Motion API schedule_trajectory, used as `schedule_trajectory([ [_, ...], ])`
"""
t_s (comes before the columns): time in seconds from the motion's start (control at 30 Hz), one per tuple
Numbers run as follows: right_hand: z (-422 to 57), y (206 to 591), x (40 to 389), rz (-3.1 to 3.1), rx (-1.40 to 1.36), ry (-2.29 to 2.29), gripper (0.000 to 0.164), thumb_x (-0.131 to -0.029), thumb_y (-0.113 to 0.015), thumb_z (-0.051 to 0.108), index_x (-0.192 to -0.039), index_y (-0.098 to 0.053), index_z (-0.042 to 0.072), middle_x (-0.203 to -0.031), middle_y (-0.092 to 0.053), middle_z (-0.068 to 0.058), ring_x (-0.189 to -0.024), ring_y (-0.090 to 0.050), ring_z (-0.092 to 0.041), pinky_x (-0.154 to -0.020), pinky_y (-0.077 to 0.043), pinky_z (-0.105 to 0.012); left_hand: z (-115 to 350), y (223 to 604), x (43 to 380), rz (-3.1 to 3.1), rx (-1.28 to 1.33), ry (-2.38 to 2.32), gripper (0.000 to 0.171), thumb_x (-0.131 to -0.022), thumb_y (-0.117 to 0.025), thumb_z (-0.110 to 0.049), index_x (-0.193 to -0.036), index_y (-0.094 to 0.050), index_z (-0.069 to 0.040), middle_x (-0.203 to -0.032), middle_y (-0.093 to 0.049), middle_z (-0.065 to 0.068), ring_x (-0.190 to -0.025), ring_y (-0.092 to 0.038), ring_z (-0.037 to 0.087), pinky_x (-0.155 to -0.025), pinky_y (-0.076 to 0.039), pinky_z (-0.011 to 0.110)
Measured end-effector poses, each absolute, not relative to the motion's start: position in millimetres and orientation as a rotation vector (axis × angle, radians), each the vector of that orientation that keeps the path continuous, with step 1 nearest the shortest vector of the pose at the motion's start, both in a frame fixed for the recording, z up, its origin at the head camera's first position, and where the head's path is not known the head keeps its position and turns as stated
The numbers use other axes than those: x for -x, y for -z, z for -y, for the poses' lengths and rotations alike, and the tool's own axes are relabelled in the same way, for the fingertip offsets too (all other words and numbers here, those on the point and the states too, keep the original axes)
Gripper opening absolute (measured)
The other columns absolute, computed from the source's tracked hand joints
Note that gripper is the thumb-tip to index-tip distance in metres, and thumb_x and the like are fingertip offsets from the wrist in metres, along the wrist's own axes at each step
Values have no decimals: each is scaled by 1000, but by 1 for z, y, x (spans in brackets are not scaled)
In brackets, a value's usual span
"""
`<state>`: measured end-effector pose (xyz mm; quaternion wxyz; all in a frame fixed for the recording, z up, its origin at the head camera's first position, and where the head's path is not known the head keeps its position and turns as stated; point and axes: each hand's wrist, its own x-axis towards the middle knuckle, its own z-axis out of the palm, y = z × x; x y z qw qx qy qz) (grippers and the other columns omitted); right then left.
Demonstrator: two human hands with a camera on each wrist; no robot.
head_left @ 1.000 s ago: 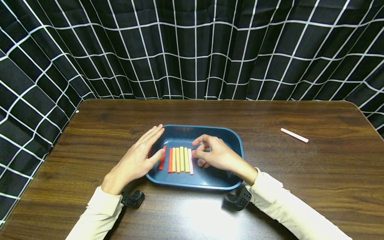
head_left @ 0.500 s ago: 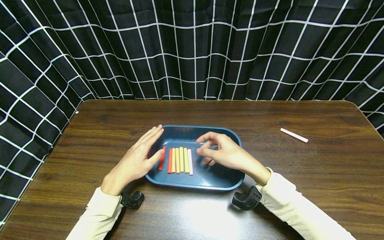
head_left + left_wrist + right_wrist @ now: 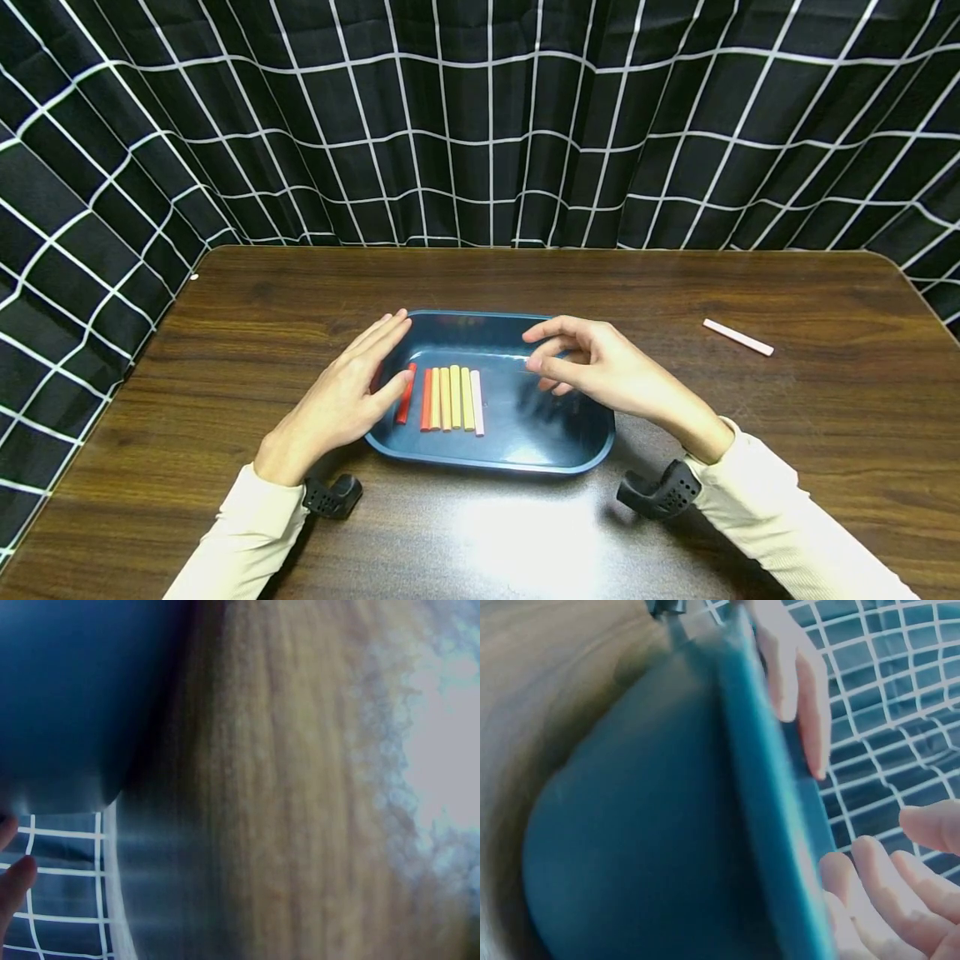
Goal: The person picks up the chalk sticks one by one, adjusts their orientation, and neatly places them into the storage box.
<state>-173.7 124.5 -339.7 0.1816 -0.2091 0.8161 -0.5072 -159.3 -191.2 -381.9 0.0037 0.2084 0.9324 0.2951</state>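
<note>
A blue tray (image 3: pixel 480 462) stands on the wooden table, holding a row of chalk sticks. In the row lie an orange-red chalk stick (image 3: pixel 426 400), several yellow ones (image 3: pixel 455 398) and a pale pink one (image 3: pixel 477 404). Apart from them, a red chalk stick (image 3: pixel 407 394) lies at the left, close to the left thumb. My left hand (image 3: pixel 341 396) rests at the tray's left rim with its fingers extended. Over the tray's right part hovers my right hand (image 3: pixel 600 362), fingers loosely bent and nothing between them; the right wrist view shows its fingertips (image 3: pixel 866 851) beyond the blue rim.
Another pale pink chalk stick (image 3: pixel 738 337) lies on the table (image 3: pixel 787 433) to the right of the tray. A black curtain (image 3: pixel 480 125) with a white grid hangs behind the table. Black wrist cameras (image 3: pixel 333 497) are strapped to both wrists.
My right hand has drawn away from the pale pink chalk stick in the row, up and to the right. The left hand and the chalk sticks have stayed in place.
</note>
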Motion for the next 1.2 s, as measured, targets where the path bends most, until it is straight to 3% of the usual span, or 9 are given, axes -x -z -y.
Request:
schedule_trajectory([
  [0.57,-174,327,174,-2436,585,1478,35,-97,-60,5,-130,-55,-4,-108,-70,-26,-86,-73,-11,-75,-62,-30,190,381,159,-2929,-639,-911,65,-97,-62,-28,-154,-36,-10,-164,-29,6,-154,-22,27,-124,-22,50],
  [0.67,-184,327,175,-2518,607,1458,33,-96,-60,3,-128,-56,-5,-102,-72,-16,-84,-72,-5,-73,-61,-28,190,382,159,-2934,-641,-910,65,-97,-62,-28,-154,-36,-10,-164,-29,5,-153,-23,27,-124,-22,50],
  [0.9,-211,331,181,-2706,582,1375,31,-95,-61,2,-125,-60,-2,-90,-68,20,-80,-68,5,-68,-58,-17,191,382,158,-2935,-644,-915,64,-98,-61,-28,-154,-36,-9,-164,-29,5,-153,-23,28,-124,-22,51],
  [1.2,-234,343,185,-2795,525,1307,30,-93,-63,1,-122,-62,-3,-86,-66,27,-77,-65,10,-64,-56,-16,190,383,159,-2935,-644,-918,62,-99,-60,-27,-154,-36,-9,-163,-30,6,-153,-23,29,-124,-22,51],
])
